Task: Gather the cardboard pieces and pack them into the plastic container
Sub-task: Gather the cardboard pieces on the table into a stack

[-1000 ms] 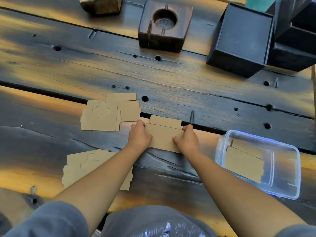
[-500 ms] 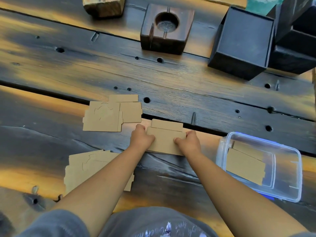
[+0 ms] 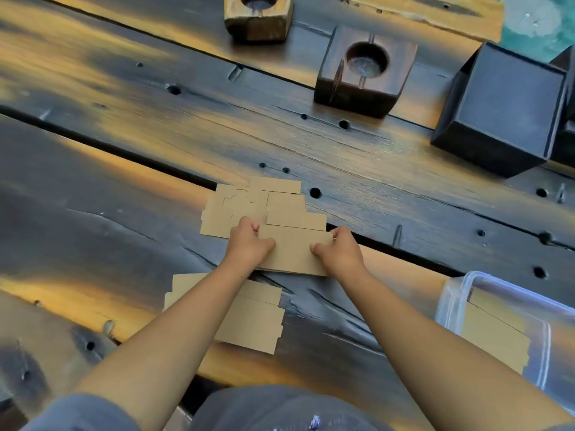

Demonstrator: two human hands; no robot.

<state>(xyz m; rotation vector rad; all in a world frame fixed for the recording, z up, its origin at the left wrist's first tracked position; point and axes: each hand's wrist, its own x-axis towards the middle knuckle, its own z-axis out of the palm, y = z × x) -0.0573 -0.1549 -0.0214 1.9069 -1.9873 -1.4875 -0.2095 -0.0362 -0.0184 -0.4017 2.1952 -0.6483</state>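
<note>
The left hand [image 3: 247,244] and right hand [image 3: 340,251] each gripped one end of a cardboard stack [image 3: 292,251] lying on the wooden table [image 3: 124,213]. Right of that stack stood the plastic container [image 3: 510,331], cardboard already inside. More cardboard pieces [image 3: 245,206] lay just beyond the stack, others [image 3: 252,318] nearer the person.

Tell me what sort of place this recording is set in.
Probably a rustic or outdoor seating spot, though that is uncertain: a heavy plank table of weathered dark wood, wooden block holders with round recesses, and a black box standing on it.
</note>
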